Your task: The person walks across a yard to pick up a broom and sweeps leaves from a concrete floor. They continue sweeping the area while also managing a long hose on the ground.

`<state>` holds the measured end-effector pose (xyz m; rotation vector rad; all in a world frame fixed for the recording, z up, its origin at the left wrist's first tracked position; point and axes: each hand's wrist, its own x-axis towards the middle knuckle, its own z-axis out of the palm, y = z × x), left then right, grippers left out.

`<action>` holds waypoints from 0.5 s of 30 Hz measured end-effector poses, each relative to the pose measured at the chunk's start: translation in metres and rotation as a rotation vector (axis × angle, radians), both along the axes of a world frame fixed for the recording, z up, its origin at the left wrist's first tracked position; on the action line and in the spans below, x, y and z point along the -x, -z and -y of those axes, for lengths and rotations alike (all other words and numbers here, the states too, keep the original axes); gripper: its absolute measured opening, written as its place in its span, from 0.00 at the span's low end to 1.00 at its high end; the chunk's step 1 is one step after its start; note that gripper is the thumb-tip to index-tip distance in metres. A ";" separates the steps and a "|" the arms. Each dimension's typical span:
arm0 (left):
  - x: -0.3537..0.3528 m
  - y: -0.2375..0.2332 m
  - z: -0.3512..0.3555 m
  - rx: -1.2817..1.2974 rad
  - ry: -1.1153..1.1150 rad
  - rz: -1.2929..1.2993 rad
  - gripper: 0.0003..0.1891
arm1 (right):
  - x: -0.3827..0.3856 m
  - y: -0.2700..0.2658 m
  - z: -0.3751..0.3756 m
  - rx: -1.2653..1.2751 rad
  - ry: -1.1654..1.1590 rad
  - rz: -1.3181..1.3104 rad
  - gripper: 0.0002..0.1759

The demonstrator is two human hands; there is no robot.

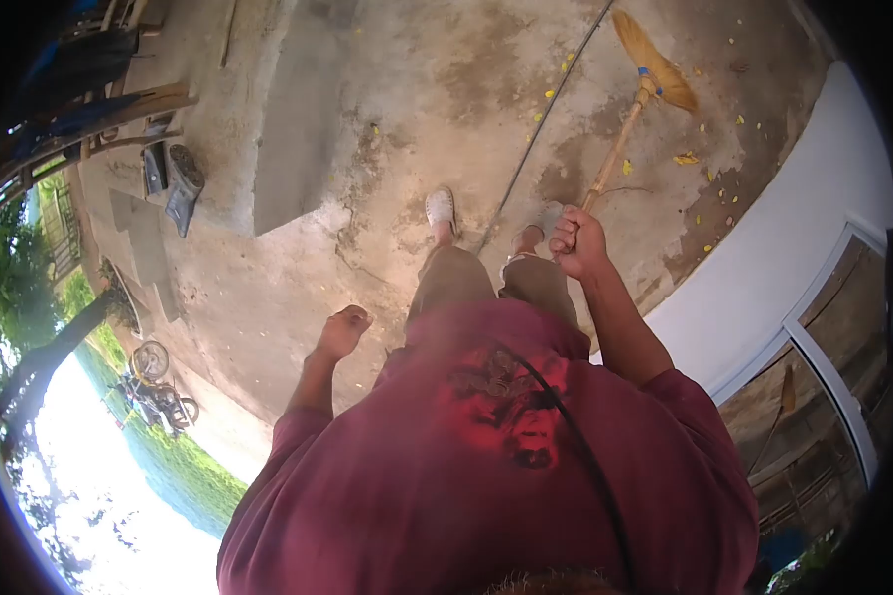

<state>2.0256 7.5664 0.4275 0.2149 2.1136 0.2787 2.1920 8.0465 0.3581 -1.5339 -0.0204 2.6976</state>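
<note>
A person in a maroon shirt (486, 476) is standing on a stained concrete yard (387, 109), seen from above their own head. Their right hand (577, 243) is clenching tightly around the top end of a broom (620, 139), fingers wrapped fully round the wooden handle with the knuckles facing up. The broom is slanting away from the hand, forward and to the right. Its straw bristles (657, 64), bound with a blue band, are resting on the ground well ahead of the feet.

The left hand (342, 332) is hanging out to the side of the body. Its fingers are curling inward into a loose fist, and it is holding and touching nothing.

Two pale shoes (441, 208) are showing below the khaki trousers (456, 283), the right one just beside the gripping hand. A thin dark cable (541, 129) is running across the concrete between the feet and the broom. Small yellow leaves (685, 159) are lying scattered near the bristles. A white wall (764, 258) and a glass door frame (833, 377) are standing to the right. Far to the left, a pair of dark boots (184, 188) is sitting near some timber. A black cord (585, 456) is trailing down the shirt front.
</note>
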 end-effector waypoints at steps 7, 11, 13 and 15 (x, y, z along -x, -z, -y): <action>0.037 0.040 0.040 0.073 0.279 0.245 0.21 | 0.099 -0.057 0.103 0.566 -0.146 -0.203 0.03; 0.123 0.034 0.045 0.019 0.212 0.135 0.18 | 0.185 -0.049 0.174 0.615 -0.364 -0.142 0.01; 0.169 0.019 0.055 -0.142 -0.049 -0.037 0.15 | 0.218 -0.010 0.217 0.695 -0.431 -0.119 0.03; 0.203 -0.013 0.066 -0.215 -0.262 -0.165 0.14 | 0.269 0.043 0.257 0.752 -0.459 -0.046 0.04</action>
